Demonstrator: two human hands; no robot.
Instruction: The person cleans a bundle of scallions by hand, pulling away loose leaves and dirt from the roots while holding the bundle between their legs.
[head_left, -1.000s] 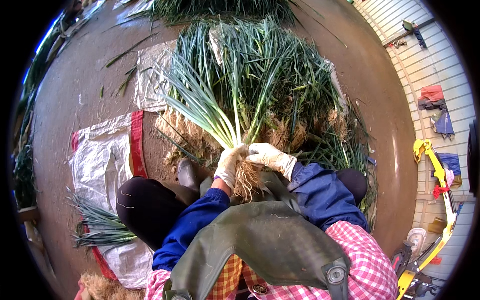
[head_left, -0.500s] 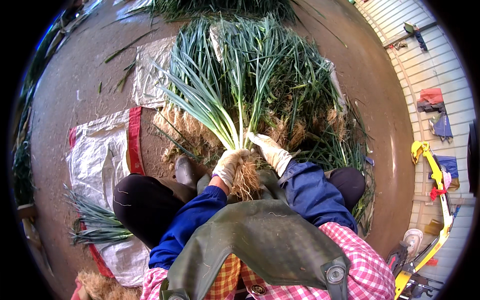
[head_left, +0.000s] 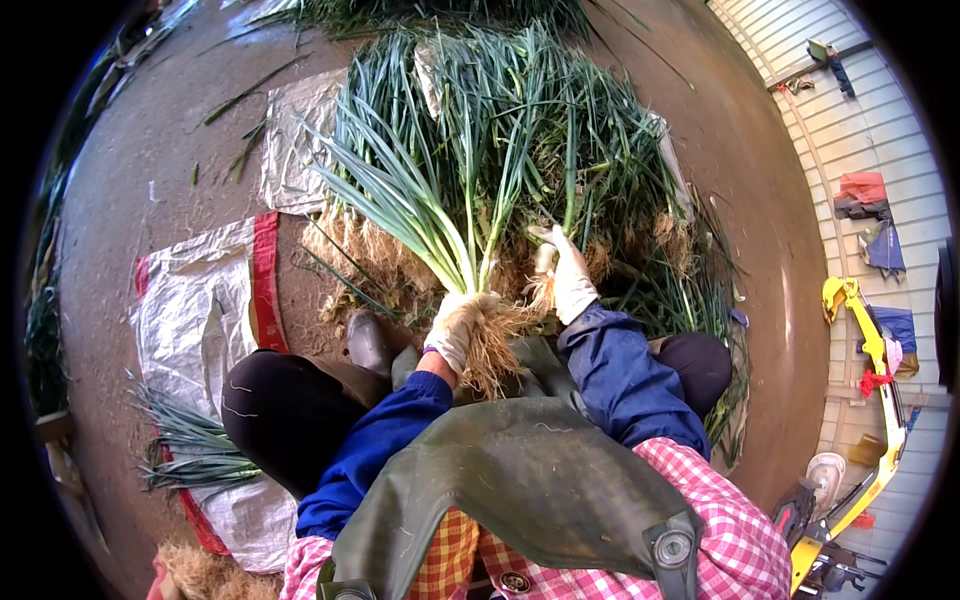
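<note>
My left hand (head_left: 459, 327), in a pale work glove, is closed around a bunch of green onions (head_left: 462, 260) just above the roots. Their tangled tan roots (head_left: 492, 352) hang out below the glove, and the long leaves fan up and to the left. To the right, my gloved right hand (head_left: 570, 278) pinches one more green onion (head_left: 571, 195) near its base, its roots showing beside the fingers. The two hands are a short gap apart. Just beyond them lies a big heap of green onions (head_left: 500, 110) with roots toward me.
On the left, a white woven sack (head_left: 190, 300) with red edges lies on the dirt floor, with a smaller bunch of green onions (head_left: 205, 445) on it. A rubber boot (head_left: 368, 343) stands near my left hand. Along the right wall is a yellow metal arm (head_left: 875, 360).
My right hand has moved off the bunch, a little to the right, and now holds a separate green onion from the heap. The left hand keeps its grip on the bunch almost unmoved.
</note>
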